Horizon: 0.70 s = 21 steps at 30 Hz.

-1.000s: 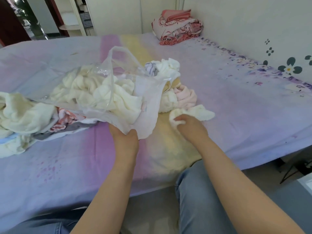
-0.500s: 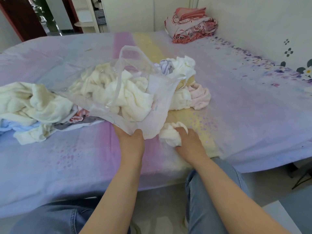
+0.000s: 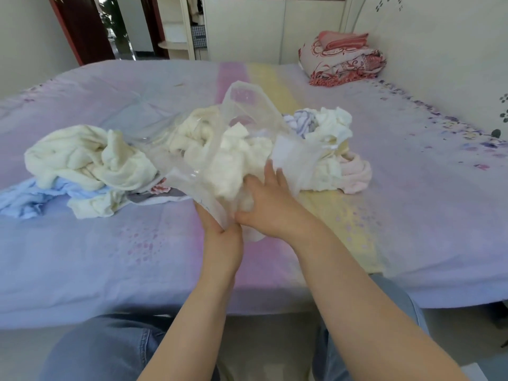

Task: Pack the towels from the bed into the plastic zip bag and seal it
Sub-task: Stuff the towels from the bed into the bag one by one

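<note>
Half a second ago the right hand (image 3: 270, 207) was on the bed with a small white towel gripped in it; now it has gone up to the mouth of the plastic zip bag (image 3: 209, 149) and pushes that white towel (image 3: 233, 185) inside, fingers spread and pressing on the cloth. Nearest to the person, the left hand (image 3: 217, 224) is closed on the lower edge of the bag's opening and pinches the plastic there. Both hands touch each other at the bag's mouth.

The bag lies on the pastel bed sheet (image 3: 110, 257), near the middle, with its opening toward the person, and cream towels already fill it. Left of the bag is a loose heap of cream towels (image 3: 88, 163) over a light blue cloth (image 3: 24, 199). Right of the bag, partly behind its raised flap, is a second heap (image 3: 332, 149) of white, striped and pink towels. Far away at the right corner, against the wall, sits a folded red patterned blanket (image 3: 343, 61).
</note>
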Tool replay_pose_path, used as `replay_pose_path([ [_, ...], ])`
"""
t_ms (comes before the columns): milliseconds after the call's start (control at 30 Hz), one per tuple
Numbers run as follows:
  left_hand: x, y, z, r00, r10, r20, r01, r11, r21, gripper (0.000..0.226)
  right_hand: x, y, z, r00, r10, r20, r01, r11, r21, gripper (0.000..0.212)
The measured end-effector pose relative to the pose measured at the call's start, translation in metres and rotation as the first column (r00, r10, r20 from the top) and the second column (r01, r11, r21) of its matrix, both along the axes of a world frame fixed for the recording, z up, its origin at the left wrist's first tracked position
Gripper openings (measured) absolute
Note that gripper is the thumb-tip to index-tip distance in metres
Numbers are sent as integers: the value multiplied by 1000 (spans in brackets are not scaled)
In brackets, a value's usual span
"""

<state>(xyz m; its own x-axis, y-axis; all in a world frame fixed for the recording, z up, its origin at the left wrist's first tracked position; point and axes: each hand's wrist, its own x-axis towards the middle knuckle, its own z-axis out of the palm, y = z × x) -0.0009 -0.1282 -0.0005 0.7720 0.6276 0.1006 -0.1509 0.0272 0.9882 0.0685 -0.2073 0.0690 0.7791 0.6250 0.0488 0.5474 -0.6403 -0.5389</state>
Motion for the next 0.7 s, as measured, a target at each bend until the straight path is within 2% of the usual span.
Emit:
replay_pose_path([
  [33,-3,4,1,1000,-4,6,4,1000,-12,87,2,5,1,998,50,-37,-52,997,-60,66],
  [67,-4,8,1,1000,-8,6,8,1000,-29,89,1,6,1,997,73,-19,-73,997,-4,58],
  [133,-6,15,1,1000,-12,7,12,998,-60,94,-11,-1,-5,995,7,98,-34,962,270,37],
  [200,-5,18,3,999,-20,26,22,997,-74,94,-23,-10,-12,980,-88,178,-12,869,495,24],
  [300,0,16,9,997,-33,69,40,995,-96,90,-19,-31,-25,956,-248,156,38,631,775,18],
  [367,6,13,13,995,-48,93,58,992,-110,84,1,-44,-30,921,-388,-9,182,412,893,19],
  [400,10,12,14,993,-59,106,70,991,-113,81,17,-50,-33,896,-434,-96,262,342,902,18],
  [433,15,11,15,991,-67,114,80,990,-114,77,40,-55,-37,871,-467,-155,337,336,880,16],
  [467,20,11,15,991,-72,116,86,989,-118,75,63,-60,-40,850,-496,-175,402,398,825,15],
  [533,30,10,17,991,-74,116,90,987,-135,69,109,-64,-42,845,-530,-73,447,624,641,25],
  [567,36,11,18,991,-74,114,89,986,-141,66,130,-63,-41,843,-538,-17,456,696,554,31],
  [633,46,13,20,992,-67,104,82,985,-153,63,169,-58,-30,817,-576,36,497,734,463,30],
  [700,55,17,22,995,-46,84,60,983,-174,62,201,-52,-11,802,-593,66,498,726,474,38],
])
